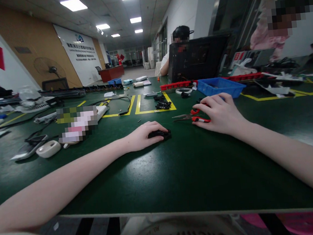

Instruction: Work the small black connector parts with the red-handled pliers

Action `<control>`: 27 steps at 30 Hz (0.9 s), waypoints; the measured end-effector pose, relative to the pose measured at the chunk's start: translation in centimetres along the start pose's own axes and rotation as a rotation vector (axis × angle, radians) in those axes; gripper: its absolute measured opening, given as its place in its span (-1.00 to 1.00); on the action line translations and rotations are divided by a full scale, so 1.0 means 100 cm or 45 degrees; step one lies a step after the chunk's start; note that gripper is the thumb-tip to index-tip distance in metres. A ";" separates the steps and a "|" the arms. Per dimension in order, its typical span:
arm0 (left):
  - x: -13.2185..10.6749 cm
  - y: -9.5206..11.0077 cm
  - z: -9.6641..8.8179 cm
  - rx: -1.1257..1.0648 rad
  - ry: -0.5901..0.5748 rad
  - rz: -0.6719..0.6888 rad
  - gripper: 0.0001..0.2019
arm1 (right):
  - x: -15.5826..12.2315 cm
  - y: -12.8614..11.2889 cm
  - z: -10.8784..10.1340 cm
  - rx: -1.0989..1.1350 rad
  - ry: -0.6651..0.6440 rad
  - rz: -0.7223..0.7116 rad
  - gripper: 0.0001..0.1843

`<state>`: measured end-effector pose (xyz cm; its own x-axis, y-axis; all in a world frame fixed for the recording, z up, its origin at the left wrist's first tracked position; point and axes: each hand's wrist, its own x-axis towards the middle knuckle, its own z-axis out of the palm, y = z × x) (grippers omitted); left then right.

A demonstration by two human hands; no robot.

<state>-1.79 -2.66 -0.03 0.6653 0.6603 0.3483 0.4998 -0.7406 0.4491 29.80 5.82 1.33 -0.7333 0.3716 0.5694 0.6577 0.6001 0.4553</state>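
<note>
My left hand [144, 134] rests on the dark green table [178, 174] with its fingers curled over a small black part [160, 133], holding it down. My right hand [219, 113] lies just to the right, fingers bent around the red handles of a pair of pliers [191, 118] whose metal jaws point left along the tabletop. The two hands are about a hand's width apart.
A pile of small black parts [162, 104] lies inside yellow tape marks. A blue bin [220, 86] and red tray [179, 84] stand behind my right hand. A white mouse-like item [48, 148], cables and devices sit left. Other people sit across and at far left.
</note>
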 end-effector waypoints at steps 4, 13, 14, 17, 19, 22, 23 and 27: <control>0.000 0.000 0.000 0.002 0.005 0.017 -0.72 | -0.001 0.003 -0.001 -0.086 0.018 -0.020 -0.52; 0.000 0.002 0.000 0.026 0.012 0.008 -0.73 | 0.005 -0.005 -0.008 0.176 0.097 -0.167 -0.55; 0.001 0.002 0.001 0.036 0.015 0.006 -0.73 | 0.006 -0.005 -0.008 0.227 0.101 -0.142 -0.48; 0.001 0.002 0.001 0.073 0.009 0.001 -0.73 | 0.004 -0.003 -0.004 0.330 0.019 -0.066 -0.27; 0.001 0.001 0.001 0.090 0.000 -0.002 -0.72 | 0.002 0.000 0.001 0.349 -0.076 0.001 -0.13; 0.000 0.001 0.001 0.091 -0.007 -0.011 -0.72 | -0.001 0.005 0.008 0.346 -0.244 0.114 -0.02; 0.000 0.002 0.001 0.090 -0.010 -0.014 -0.72 | -0.002 0.006 0.009 0.340 -0.301 0.142 -0.04; 0.000 0.003 0.001 0.111 -0.018 -0.026 -0.72 | -0.002 0.014 0.008 0.304 -0.544 0.223 -0.09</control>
<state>-1.61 -2.90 0.06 0.6617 0.6742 0.3280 0.5596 -0.7353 0.3824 30.69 7.15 1.32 -0.6532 0.7073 0.2703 0.7560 0.6290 0.1812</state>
